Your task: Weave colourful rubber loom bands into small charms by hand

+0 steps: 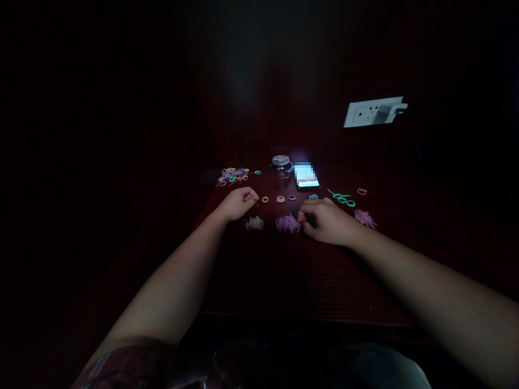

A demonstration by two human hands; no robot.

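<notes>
The loose heap of thin purple elastic bands [287, 222] lies on the dark red wooden counter [292, 281], at the fingertips of the person's right hand [328, 221]. That hand's fingers curl toward the thumb; whether they pinch a band cannot be told in this gloom. Bands this fine could tangle, so one pull might drag several out or scatter the heap.

Just beside it lies a loose heap of dull yellow bands [254, 222]; a careless sweep between the two could mix them. Beyond them, the person's left hand [240, 203] has its fingers bent in toward the thumb near a small yellow ring [265, 199]; whether they grip anything cannot be told. A brush of the knuckles could knock that ring toward the pink ring [280, 199].

The right wrist and forearm lie near the loose pink heap [365, 218], where a sleeve-free arm could smear bands aside. Farther back, the lit phone [307, 175] throws little light forward, so similar colours might be confused.
</notes>
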